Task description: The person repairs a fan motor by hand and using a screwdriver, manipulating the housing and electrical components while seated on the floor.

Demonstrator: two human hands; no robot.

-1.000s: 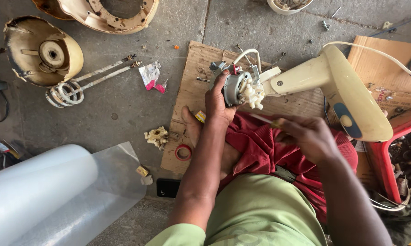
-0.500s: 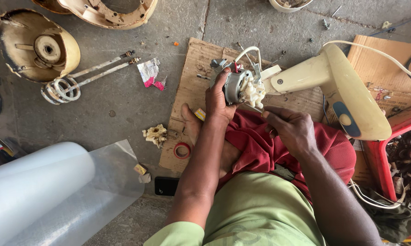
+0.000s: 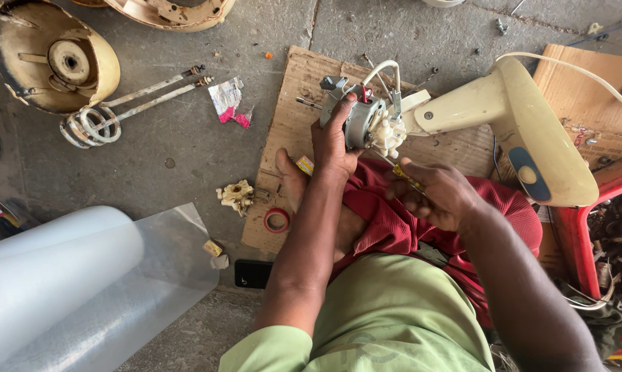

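Observation:
My left hand [image 3: 333,141] grips the grey fan motor [image 3: 361,122] from the left side, holding it above a cardboard sheet [image 3: 293,120]. The motor joins a cream fan neck and base [image 3: 524,134] that lies to the right. My right hand [image 3: 440,193] is closed around a screwdriver with a yellow handle [image 3: 406,178], its thin shaft pointing up to the white plastic part [image 3: 386,134] under the motor. A white cable [image 3: 383,69] loops over the motor's top. My red-clad knees sit below both hands.
A cream fan housing [image 3: 52,62] and a coil heater with two rods [image 3: 114,110] lie at top left. A clear plastic roll [image 3: 56,282] fills the lower left. Red tape ring [image 3: 277,220], broken plastic bits [image 3: 236,195], black phone [image 3: 253,273]; red crate [image 3: 586,241] at right.
My right hand has moved left and up toward the motor, bringing the screwdriver tip to the white part. My left hand has stayed on the motor.

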